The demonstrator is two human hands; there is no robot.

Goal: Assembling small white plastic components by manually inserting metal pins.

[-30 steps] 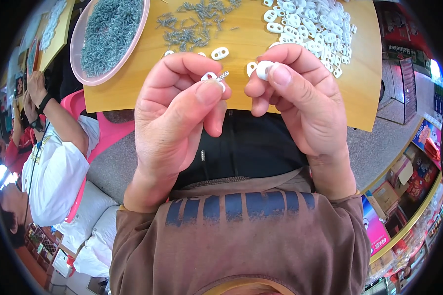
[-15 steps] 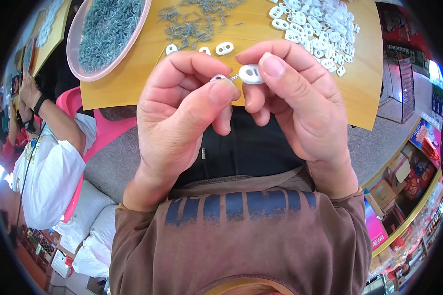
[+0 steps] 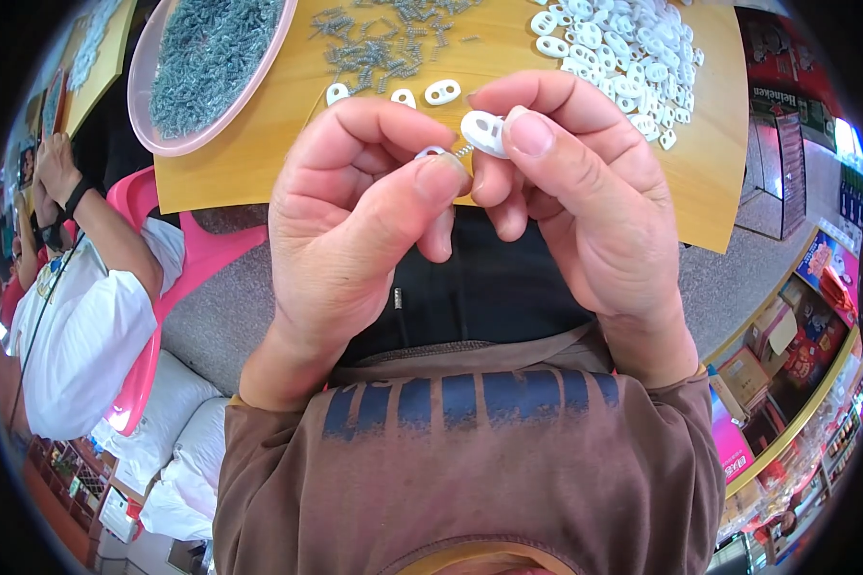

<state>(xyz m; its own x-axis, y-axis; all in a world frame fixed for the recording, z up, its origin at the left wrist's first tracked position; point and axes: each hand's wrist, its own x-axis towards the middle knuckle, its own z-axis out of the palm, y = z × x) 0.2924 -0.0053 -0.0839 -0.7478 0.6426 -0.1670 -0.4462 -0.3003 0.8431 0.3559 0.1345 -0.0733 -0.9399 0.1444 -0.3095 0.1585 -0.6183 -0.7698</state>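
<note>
Between thumb and fingers, my right hand (image 3: 590,182) pinches a white oval two-hole plastic piece (image 3: 483,132), tilted upward above the table's near edge. My left hand (image 3: 350,225) is closed on another white plastic piece (image 3: 430,151), mostly covered by the thumb. A small metal spring (image 3: 464,150) spans the gap between the two hands, at a slant; its ends are partly hidden. Just beyond my fingers, a loose white two-hole piece (image 3: 442,92) lies on the yellow table (image 3: 503,53), with two more partly behind my left hand.
A pink basin (image 3: 286,50) full of springs stands at the left. Loose springs (image 3: 379,53) lie scattered mid-table, and a heap of white pieces (image 3: 633,67) is at the right. Another person's arm (image 3: 115,225), a pink chair (image 3: 144,350) and white sacks (image 3: 177,460) are on the left.
The white piece in my right hand has tipped, its left end now higher. Both hands stay nearly in place, still pinching their pieces.
</note>
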